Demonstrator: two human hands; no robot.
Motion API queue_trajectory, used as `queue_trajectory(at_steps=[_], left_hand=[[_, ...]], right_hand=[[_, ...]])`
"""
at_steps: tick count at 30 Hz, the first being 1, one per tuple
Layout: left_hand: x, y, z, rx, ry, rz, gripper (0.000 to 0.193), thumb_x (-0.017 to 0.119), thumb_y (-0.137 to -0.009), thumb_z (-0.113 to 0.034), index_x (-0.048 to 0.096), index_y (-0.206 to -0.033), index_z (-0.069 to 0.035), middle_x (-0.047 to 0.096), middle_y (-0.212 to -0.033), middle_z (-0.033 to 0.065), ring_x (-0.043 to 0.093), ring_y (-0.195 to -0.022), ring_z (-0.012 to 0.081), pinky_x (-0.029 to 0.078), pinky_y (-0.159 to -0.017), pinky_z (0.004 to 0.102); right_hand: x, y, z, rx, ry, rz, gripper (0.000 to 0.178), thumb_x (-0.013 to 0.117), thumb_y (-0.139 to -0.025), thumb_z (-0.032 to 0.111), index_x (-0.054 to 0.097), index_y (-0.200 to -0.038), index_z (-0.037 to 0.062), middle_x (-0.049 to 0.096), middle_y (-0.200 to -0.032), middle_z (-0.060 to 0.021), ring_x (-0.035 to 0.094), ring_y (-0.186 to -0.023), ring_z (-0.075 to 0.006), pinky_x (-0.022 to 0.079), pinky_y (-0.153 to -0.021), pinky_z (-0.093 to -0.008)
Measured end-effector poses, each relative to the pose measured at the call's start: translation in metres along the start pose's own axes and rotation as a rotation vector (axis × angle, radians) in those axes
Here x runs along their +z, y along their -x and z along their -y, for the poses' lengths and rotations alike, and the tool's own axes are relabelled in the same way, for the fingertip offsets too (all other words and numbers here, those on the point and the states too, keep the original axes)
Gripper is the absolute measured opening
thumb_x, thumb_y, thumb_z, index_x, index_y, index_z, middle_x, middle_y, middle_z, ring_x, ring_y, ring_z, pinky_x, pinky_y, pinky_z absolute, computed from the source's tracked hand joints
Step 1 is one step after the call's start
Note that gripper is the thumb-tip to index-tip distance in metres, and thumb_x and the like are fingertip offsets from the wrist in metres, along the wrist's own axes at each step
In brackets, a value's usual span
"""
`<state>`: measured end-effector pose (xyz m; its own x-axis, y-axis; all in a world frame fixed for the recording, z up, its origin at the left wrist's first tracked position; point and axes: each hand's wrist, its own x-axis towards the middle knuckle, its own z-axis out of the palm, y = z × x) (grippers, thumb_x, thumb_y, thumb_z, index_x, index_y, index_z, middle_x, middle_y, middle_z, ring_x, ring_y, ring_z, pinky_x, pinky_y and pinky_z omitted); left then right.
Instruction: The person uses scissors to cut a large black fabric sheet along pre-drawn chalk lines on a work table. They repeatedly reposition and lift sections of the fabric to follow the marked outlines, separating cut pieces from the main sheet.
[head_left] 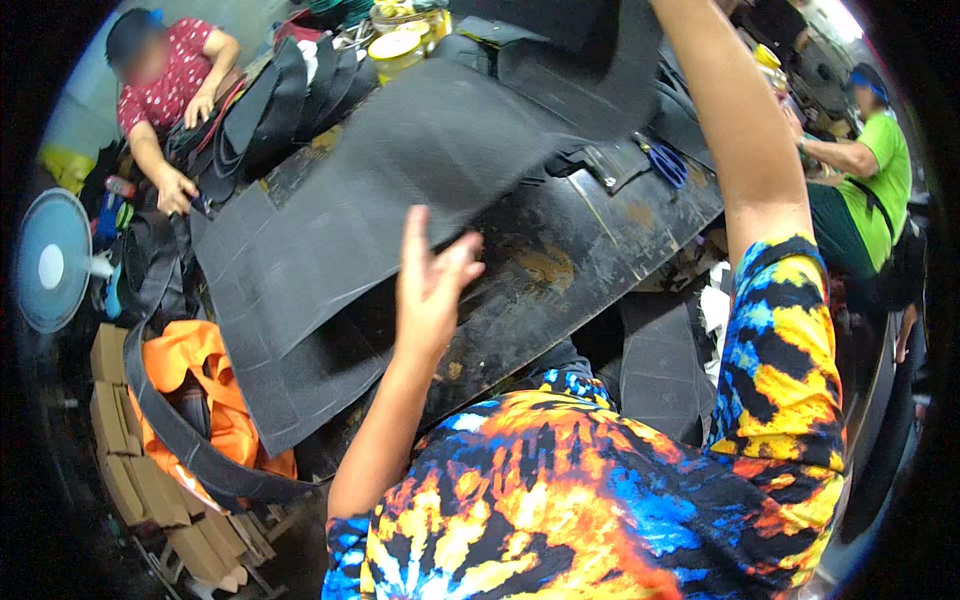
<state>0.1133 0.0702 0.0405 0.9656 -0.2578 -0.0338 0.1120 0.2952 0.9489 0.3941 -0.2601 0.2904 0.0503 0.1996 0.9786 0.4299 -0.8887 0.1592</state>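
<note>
A large black sheet, scored with faint lines, lies slantwise over the dark worn table. Its near left end hangs past the table edge, and its middle arches up, blurred by motion. My left hand is raised beside the sheet's near edge with fingers spread and nothing in them; whether it touches the sheet I cannot tell. My right arm stretches to the top of the picture, where the hand is cut off next to a raised, curling black piece. Blue-handled scissors lie on the table near that arm.
Yellow tubs stand at the far edge, left of which are stacked black pieces. A co-worker in red sits far left, another in green at right. Below left are a fan, an orange bag in a black-rimmed container and cardboard boxes.
</note>
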Motion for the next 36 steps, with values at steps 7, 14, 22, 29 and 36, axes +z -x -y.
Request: queue_trajectory(at_steps=[7,14,22,29,36], left_hand=[[-0.015,0.036,0.001,0.144,-0.659,0.615,0.064,0.067,-0.094,-0.025,0.039,-0.149,-0.006,0.046,-0.149,0.0154,0.053,-0.128,0.0240,0.045,-0.104,0.0363],[-0.085,0.101,-0.085,-0.035,-0.214,0.100,0.013,0.064,-0.093,-0.004,0.067,-0.105,-0.001,0.068,-0.102,0.0074,0.065,-0.097,0.0146,0.051,-0.088,0.0293],[-0.122,0.043,-0.057,0.082,-0.855,-0.495,0.039,0.071,-0.084,-0.004,0.053,-0.119,-0.003,0.054,-0.119,0.0137,0.062,-0.106,0.0276,0.054,-0.082,0.0354],[-0.130,0.033,-0.039,0.095,-0.849,-0.532,0.037,0.073,-0.082,-0.002,0.052,-0.112,-0.005,0.052,-0.114,0.0086,0.060,-0.099,0.0202,0.052,-0.079,0.0311],[-0.141,0.040,-0.043,-0.048,-0.445,-0.204,0.022,0.066,-0.086,0.004,0.061,-0.107,-0.001,0.059,-0.101,0.0003,0.056,-0.094,0.0082,0.046,-0.084,0.0229]], right_hand=[[-0.022,0.116,0.094,-0.016,-0.318,0.688,0.032,0.065,-0.093,0.023,0.064,-0.117,0.0017,0.069,-0.109,-0.0152,0.067,-0.096,-0.0279,0.051,-0.085,-0.0337],[-0.230,0.201,0.088,0.694,-0.159,1.012,0.016,0.067,-0.090,0.013,0.065,-0.095,-0.0023,0.064,-0.085,-0.0110,0.061,-0.077,-0.0161,0.049,-0.073,-0.0288],[-0.274,0.301,0.066,0.640,0.204,1.025,0.043,0.070,-0.084,0.014,0.060,-0.123,0.0005,0.062,-0.115,-0.0215,0.059,-0.110,-0.0388,0.047,-0.096,-0.0425],[-0.260,0.301,0.040,0.878,0.117,1.073,0.032,0.069,-0.081,0.013,0.065,-0.108,-0.0036,0.064,-0.107,-0.0195,0.064,-0.099,-0.0306,0.050,-0.089,-0.0384],[-0.295,0.289,0.044,1.074,0.066,1.242,0.025,0.080,-0.071,0.019,0.064,-0.072,0.0001,0.058,-0.062,-0.0052,0.054,-0.059,-0.0158,0.043,-0.057,-0.0345]])
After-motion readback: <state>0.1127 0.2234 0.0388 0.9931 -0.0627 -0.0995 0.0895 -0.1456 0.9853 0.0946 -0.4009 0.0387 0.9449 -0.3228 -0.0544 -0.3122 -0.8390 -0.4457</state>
